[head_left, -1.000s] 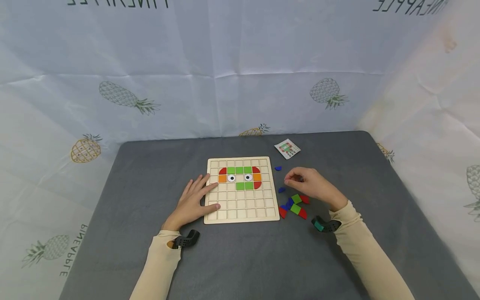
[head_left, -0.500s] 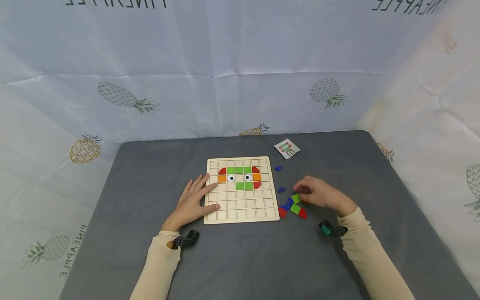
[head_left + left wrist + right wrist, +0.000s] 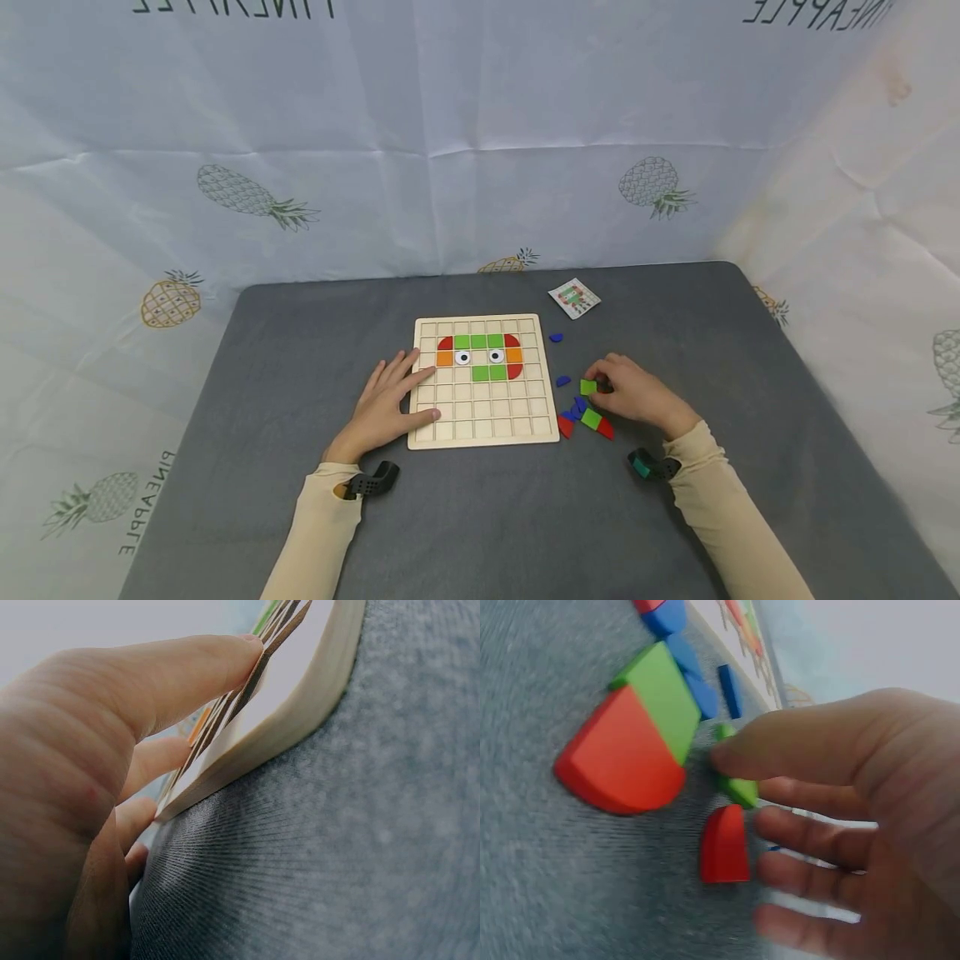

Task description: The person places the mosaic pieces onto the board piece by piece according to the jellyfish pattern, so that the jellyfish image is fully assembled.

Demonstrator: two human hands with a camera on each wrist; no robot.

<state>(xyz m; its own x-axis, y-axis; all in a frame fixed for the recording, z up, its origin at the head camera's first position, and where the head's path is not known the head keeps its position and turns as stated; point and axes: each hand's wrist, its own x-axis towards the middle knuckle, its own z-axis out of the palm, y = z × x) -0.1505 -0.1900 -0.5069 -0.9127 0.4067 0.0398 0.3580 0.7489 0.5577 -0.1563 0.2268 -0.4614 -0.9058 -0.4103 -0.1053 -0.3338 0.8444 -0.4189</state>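
Observation:
A wooden grid board (image 3: 480, 417) lies on the grey table, with green, red and orange tiles and two eye pieces (image 3: 462, 357) in its upper rows. My left hand (image 3: 405, 392) rests flat on the board's left edge, fingers straight. In the left wrist view its thumb (image 3: 187, 675) lies on the board's rim (image 3: 300, 705). My right hand (image 3: 600, 386) is just right of the board and pinches a green square tile (image 3: 588, 387) between thumb and fingers. In the right wrist view the green tile (image 3: 736, 786) sits at the fingertips, above a small red quarter-round piece (image 3: 725, 844).
Loose pieces lie right of the board: a green square (image 3: 591, 418), red pieces (image 3: 604, 428), blue pieces (image 3: 576, 410), and two single blue ones (image 3: 556, 337) (image 3: 563, 381). A small picture card (image 3: 574, 297) lies further back. Pineapple-print cloth surrounds the table.
My right hand dropped from above the table down to the loose pieces and took hold of a green square tile, lifting it slightly toward the board. The left hand has not moved.

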